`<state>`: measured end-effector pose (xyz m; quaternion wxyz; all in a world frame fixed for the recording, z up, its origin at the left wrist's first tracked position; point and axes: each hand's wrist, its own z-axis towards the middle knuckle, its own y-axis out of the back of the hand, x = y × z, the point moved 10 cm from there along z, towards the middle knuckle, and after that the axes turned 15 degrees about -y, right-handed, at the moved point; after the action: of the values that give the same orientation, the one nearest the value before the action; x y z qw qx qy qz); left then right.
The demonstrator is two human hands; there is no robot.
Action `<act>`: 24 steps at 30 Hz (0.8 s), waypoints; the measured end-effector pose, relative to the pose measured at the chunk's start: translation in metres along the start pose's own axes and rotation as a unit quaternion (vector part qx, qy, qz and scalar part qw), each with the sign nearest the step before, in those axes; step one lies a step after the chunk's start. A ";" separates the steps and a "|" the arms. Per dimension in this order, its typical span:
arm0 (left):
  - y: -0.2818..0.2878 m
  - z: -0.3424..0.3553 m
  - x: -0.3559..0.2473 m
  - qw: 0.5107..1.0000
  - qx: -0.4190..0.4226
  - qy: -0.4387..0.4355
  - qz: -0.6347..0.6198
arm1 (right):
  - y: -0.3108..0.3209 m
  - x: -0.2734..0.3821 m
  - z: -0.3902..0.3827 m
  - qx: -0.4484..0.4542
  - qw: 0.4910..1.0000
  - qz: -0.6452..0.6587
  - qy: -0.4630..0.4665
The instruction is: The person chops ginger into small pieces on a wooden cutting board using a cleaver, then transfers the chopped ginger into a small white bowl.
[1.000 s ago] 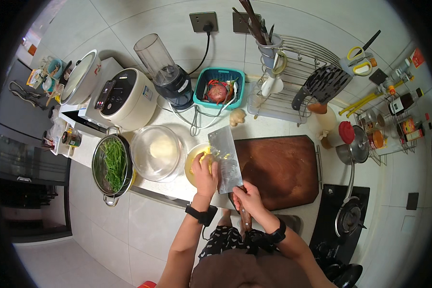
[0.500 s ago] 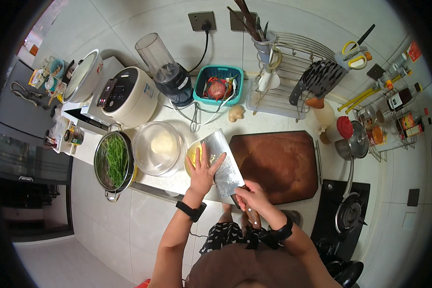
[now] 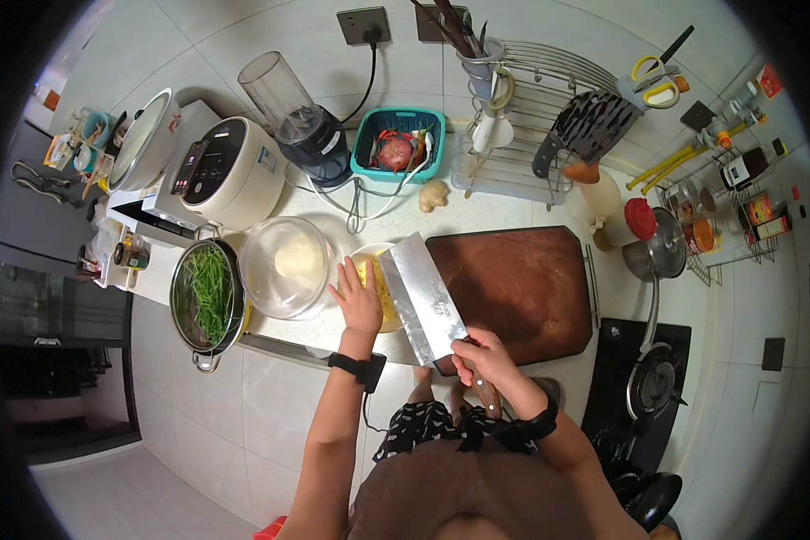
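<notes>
A cleaver (image 3: 427, 301) with a broad steel blade and wooden handle is gripped in my right hand (image 3: 484, 356). Its blade slants across the gap between a bowl of yellow food bits (image 3: 383, 315) and the left edge of the brown cutting board (image 3: 522, 292). My left hand (image 3: 358, 299) is open, fingers spread, over the left side of that bowl, holding nothing. Left of it sits a clear-covered bowl with a pale dough ball (image 3: 297, 259) inside. The blade and my left hand hide parts of the yellow-filled bowl.
At the left, a pot of green vegetables (image 3: 209, 292) stands near the counter edge. Behind are a rice cooker (image 3: 243, 175), a blender (image 3: 310, 144), a teal basket (image 3: 360, 162) and a ginger piece (image 3: 433, 195). A dish rack (image 3: 531, 135) and a gas stove (image 3: 648, 396) lie rightward.
My left hand has come off the cleaver blade and moved left. The cleaver has shifted slightly right, showing more of the bowl of yellow bits.
</notes>
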<state>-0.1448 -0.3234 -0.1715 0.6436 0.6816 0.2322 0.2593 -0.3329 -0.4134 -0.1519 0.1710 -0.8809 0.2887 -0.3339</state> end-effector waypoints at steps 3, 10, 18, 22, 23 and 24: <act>0.008 -0.004 0.006 0.998 -0.019 0.018 -0.050 | 0.002 0.007 -0.006 -0.009 1.000 -0.010 0.018; 0.058 -0.031 0.017 0.976 -0.142 0.029 -0.160 | -0.025 0.071 -0.066 -0.191 0.818 -0.433 0.328; 0.077 -0.047 0.025 0.988 -0.100 0.106 -0.052 | -0.037 0.079 -0.063 -0.264 0.632 -0.679 0.263; 0.092 -0.037 0.002 0.991 -0.103 0.054 -0.066 | -0.041 0.078 -0.062 -0.266 0.585 -0.712 0.284; 0.095 -0.030 -0.016 0.996 -0.085 -0.015 -0.033 | -0.041 0.076 -0.062 -0.265 0.586 -0.711 0.282; 0.095 -0.024 -0.034 0.994 -0.068 -0.084 0.000 | -0.043 0.076 -0.063 -0.270 0.584 -0.707 0.293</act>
<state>-0.1879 -0.3336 -0.0779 0.7055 0.6559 0.1590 0.2164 -0.3125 -0.4344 -0.0479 -0.4584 -0.6674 -0.3140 -0.4959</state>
